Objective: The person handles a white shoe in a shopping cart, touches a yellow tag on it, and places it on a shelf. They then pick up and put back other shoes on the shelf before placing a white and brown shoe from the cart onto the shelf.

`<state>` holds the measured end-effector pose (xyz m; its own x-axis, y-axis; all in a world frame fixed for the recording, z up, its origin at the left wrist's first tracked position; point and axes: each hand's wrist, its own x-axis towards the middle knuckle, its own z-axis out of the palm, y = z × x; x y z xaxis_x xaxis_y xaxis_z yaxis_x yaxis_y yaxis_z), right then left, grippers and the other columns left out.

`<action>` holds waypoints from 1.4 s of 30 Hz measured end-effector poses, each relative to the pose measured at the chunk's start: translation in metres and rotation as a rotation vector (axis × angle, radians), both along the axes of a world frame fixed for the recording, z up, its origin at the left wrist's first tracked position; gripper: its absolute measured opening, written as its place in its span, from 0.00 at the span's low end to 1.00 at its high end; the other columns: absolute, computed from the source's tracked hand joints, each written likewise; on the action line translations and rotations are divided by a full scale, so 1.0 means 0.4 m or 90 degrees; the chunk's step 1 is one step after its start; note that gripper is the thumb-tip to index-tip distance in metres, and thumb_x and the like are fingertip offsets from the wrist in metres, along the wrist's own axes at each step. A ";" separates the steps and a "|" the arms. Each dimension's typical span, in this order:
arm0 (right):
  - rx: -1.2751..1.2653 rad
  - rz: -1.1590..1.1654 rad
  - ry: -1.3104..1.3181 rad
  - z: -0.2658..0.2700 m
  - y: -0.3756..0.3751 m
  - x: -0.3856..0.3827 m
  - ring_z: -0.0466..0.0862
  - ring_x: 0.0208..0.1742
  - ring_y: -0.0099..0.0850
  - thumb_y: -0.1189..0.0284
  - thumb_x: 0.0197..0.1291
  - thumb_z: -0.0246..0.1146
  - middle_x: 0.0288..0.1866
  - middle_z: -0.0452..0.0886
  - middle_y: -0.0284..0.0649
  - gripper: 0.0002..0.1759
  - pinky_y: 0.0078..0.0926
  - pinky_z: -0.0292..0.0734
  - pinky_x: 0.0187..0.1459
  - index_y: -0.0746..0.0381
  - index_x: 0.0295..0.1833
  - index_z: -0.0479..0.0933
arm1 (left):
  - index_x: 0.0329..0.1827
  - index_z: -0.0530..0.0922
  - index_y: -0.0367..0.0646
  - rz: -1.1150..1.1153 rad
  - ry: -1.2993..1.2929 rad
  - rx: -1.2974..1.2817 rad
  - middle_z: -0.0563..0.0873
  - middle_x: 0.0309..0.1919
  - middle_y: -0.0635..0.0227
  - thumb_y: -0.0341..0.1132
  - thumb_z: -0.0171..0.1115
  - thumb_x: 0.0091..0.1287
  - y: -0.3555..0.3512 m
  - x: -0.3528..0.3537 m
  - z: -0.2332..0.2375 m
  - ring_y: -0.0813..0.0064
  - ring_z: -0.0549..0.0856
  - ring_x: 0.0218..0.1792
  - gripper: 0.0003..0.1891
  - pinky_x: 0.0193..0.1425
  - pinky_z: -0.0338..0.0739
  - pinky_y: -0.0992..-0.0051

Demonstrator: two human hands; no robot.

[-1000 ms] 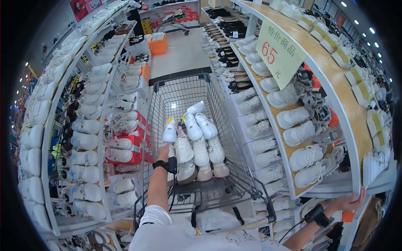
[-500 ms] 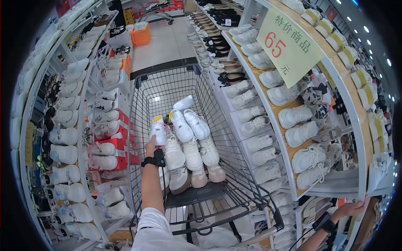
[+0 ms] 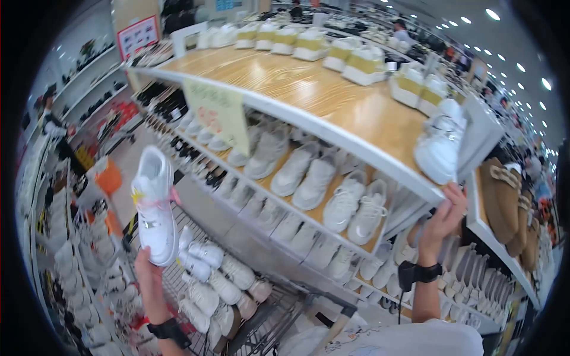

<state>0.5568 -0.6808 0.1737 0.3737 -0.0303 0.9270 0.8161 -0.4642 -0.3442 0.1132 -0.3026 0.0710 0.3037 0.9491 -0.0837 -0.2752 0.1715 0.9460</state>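
My left hand is closed around the toe of a white sneaker, lifted above the shopping cart with its heel up. The sneaker carries a yellow tag and a pink tie on its side. My right hand has its fingers curled at the front corner of the top shelf, just below the toe of another white sneaker standing there. Its grip appears to be on the shelf edge. Several white sneakers lie in rows in the cart below.
White shoes with yellow bands line the back of the top shelf. A yellow price sign hangs from its front. Lower tiers hold more white sneakers. Brown shoes stand at right. A person stands in the left background.
My left hand has raised the white sneaker out of the cart. The view has turned right toward the shelf; my right hand is still at its edge.
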 end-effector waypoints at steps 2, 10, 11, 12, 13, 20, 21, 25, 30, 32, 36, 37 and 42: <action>0.001 0.026 0.028 0.023 -0.018 0.005 0.73 0.53 0.39 0.78 0.60 0.51 0.48 0.74 0.46 0.08 0.34 0.64 0.58 0.66 0.41 0.75 | 0.62 0.66 0.34 -0.094 -0.066 0.030 0.77 0.57 0.56 0.41 0.53 0.68 -0.075 0.160 0.188 0.62 0.78 0.57 0.24 0.57 0.76 0.59; -0.010 0.146 0.058 0.207 -0.070 0.105 0.73 0.54 0.39 0.77 0.55 0.59 0.50 0.74 0.46 0.09 0.32 0.65 0.56 0.63 0.43 0.77 | 0.62 0.66 0.37 -0.456 -0.079 0.089 0.78 0.56 0.60 0.46 0.51 0.69 -0.352 0.792 0.569 0.67 0.79 0.55 0.25 0.57 0.76 0.61; -0.029 0.163 0.095 0.210 -0.064 0.110 0.72 0.57 0.40 0.76 0.54 0.60 0.54 0.72 0.47 0.12 0.33 0.64 0.58 0.63 0.45 0.77 | 0.62 0.66 0.38 -0.520 -0.092 0.098 0.78 0.55 0.60 0.44 0.50 0.69 -0.358 0.853 0.566 0.67 0.81 0.53 0.23 0.54 0.79 0.62; -0.049 0.180 0.132 0.212 -0.057 0.116 0.71 0.60 0.41 0.75 0.53 0.62 0.57 0.71 0.49 0.15 0.35 0.63 0.60 0.62 0.48 0.77 | 0.62 0.66 0.38 -0.518 -0.099 0.104 0.78 0.55 0.60 0.44 0.50 0.69 -0.368 0.906 0.560 0.67 0.81 0.53 0.23 0.54 0.79 0.62; -0.047 0.183 0.124 0.208 -0.053 0.123 0.71 0.60 0.41 0.75 0.53 0.62 0.57 0.71 0.49 0.15 0.35 0.63 0.60 0.62 0.48 0.77 | 0.62 0.66 0.38 -0.564 -0.063 0.081 0.79 0.55 0.60 0.42 0.50 0.69 -0.378 0.955 0.554 0.66 0.81 0.52 0.23 0.53 0.79 0.61; -0.154 0.342 0.206 0.181 -0.062 0.147 0.62 0.69 0.46 0.74 0.47 0.68 0.71 0.53 0.49 0.24 0.41 0.58 0.66 0.57 0.54 0.79 | 0.67 0.62 0.36 -0.636 0.185 0.158 0.79 0.54 0.59 0.39 0.48 0.70 -0.387 1.071 0.545 0.68 0.81 0.51 0.25 0.54 0.78 0.64; -0.139 0.356 0.206 0.180 -0.061 0.147 0.61 0.69 0.46 0.74 0.47 0.68 0.71 0.53 0.49 0.24 0.41 0.58 0.66 0.57 0.54 0.79 | 0.67 0.62 0.36 -0.635 0.190 0.155 0.79 0.54 0.59 0.39 0.48 0.70 -0.381 1.082 0.535 0.68 0.81 0.51 0.25 0.54 0.78 0.64; -0.113 0.384 0.206 0.168 -0.058 0.155 0.60 0.70 0.47 0.74 0.46 0.68 0.71 0.52 0.50 0.24 0.40 0.56 0.67 0.57 0.54 0.80 | 0.65 0.62 0.27 -0.507 0.163 0.560 0.79 0.49 0.50 0.41 0.52 0.68 -0.374 1.112 0.492 0.58 0.78 0.54 0.29 0.58 0.70 0.68; -0.116 0.388 0.193 0.162 -0.058 0.163 0.59 0.70 0.48 0.73 0.45 0.70 0.72 0.52 0.52 0.25 0.40 0.55 0.67 0.57 0.54 0.80 | 0.67 0.62 0.31 -0.368 0.253 0.745 0.76 0.56 0.52 0.40 0.60 0.64 -0.439 1.100 0.484 0.67 0.76 0.57 0.32 0.62 0.67 0.72; -0.109 0.403 0.191 0.161 -0.057 0.165 0.59 0.70 0.49 0.72 0.45 0.70 0.71 0.52 0.52 0.25 0.40 0.55 0.67 0.57 0.54 0.79 | 0.66 0.63 0.31 -0.336 0.290 0.750 0.77 0.55 0.51 0.41 0.69 0.55 -0.451 1.089 0.483 0.67 0.77 0.56 0.39 0.61 0.69 0.71; -0.112 0.403 0.173 0.161 -0.059 0.167 0.58 0.71 0.48 0.70 0.45 0.69 0.71 0.53 0.52 0.26 0.42 0.56 0.67 0.58 0.54 0.78 | 0.65 0.64 0.31 -0.324 0.308 0.734 0.77 0.55 0.51 0.42 0.73 0.49 -0.451 1.092 0.482 0.66 0.78 0.55 0.42 0.59 0.71 0.71; -0.122 0.392 0.158 0.160 -0.060 0.169 0.57 0.72 0.47 0.69 0.46 0.67 0.72 0.53 0.51 0.26 0.43 0.57 0.67 0.60 0.55 0.78 | 0.65 0.64 0.31 -0.326 0.306 0.744 0.77 0.55 0.51 0.41 0.72 0.49 -0.455 1.091 0.482 0.66 0.78 0.54 0.41 0.58 0.72 0.71; -0.131 0.371 0.159 0.159 -0.061 0.165 0.57 0.72 0.46 0.68 0.48 0.67 0.72 0.53 0.51 0.25 0.42 0.57 0.67 0.60 0.55 0.78 | 0.64 0.64 0.30 -0.323 0.273 0.713 0.77 0.55 0.51 0.39 0.71 0.50 -0.468 1.087 0.465 0.66 0.78 0.55 0.39 0.58 0.71 0.72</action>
<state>0.6228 -0.7051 0.2374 0.4804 0.4099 0.7754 0.8603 -0.0484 -0.5074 0.5480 -0.4899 0.2569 0.7934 0.3538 0.4953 -0.0551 -0.7687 0.6373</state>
